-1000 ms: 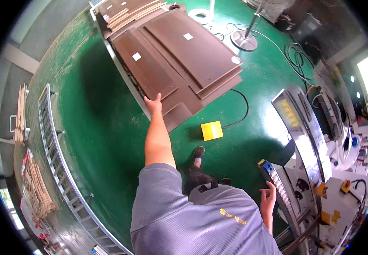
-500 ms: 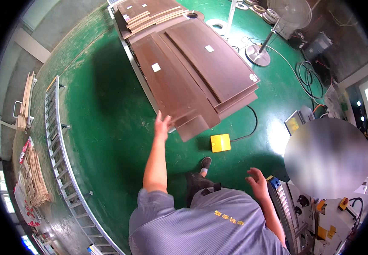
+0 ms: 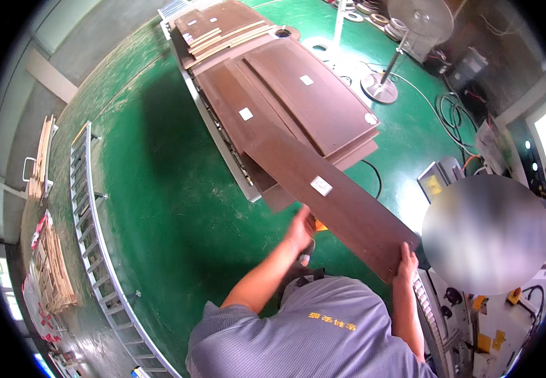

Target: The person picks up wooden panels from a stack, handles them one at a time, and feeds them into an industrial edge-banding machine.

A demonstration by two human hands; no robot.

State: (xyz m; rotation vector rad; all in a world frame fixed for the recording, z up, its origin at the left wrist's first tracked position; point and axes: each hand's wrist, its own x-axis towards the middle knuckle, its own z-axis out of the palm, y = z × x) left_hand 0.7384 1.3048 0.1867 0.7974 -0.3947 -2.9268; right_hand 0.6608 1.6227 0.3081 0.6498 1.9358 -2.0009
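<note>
A long, narrow brown board with a white label slants from the panel stack down toward my right side. My right hand grips its near end, fingers lying over the edge. At the board's left edge, about midway along, my left hand holds on, its fingers partly hidden by the board. The far end of this board overlaps the stack of brown panels, which rests on a long low platform. Two white labels lie on top of the stack.
A yellow box on the green floor is mostly hidden behind the board. Left stands a long metal roller rack. A pedestal fan and coiled cable are far right. Machinery with a roller strip sits beside my right arm.
The long board has come off the stack and swung toward my right side. My left hand has moved right and nearer; my right hand, earlier empty, now grips the board's end.
</note>
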